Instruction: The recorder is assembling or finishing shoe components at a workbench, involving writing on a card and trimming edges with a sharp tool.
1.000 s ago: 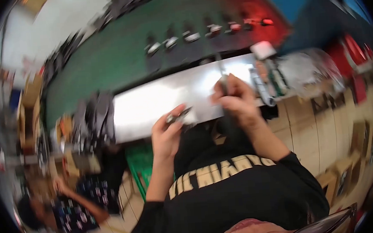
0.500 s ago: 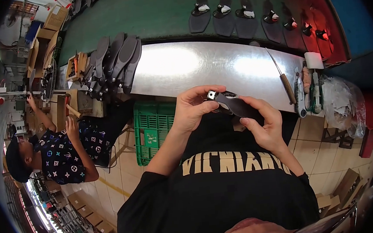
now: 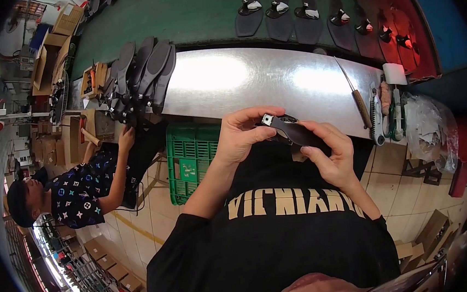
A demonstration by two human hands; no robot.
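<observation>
A green conveyor belt (image 3: 179, 18) runs across the top, carrying a row of dark shoe soles (image 3: 311, 13) laid well apart. Below it lies the long shiny metal desk (image 3: 229, 86), with a fanned stack of dark soles (image 3: 140, 76) at its left end and a wooden-handled knife (image 3: 357, 99) near its right end. Under the desk's edge stands a green plastic crate (image 3: 190, 155), and to the left sits another person (image 3: 78, 191) in a patterned dark shirt. Both hands grasp one dark sole piece (image 3: 297, 132), raised in front of the chest just below the desk edge. Its long axis slopes from upper left to lower right; the end with a small pale tag points up-left, pinched by the left hand (image 3: 244, 137), while the right hand (image 3: 330, 157) clasps the lower end
</observation>
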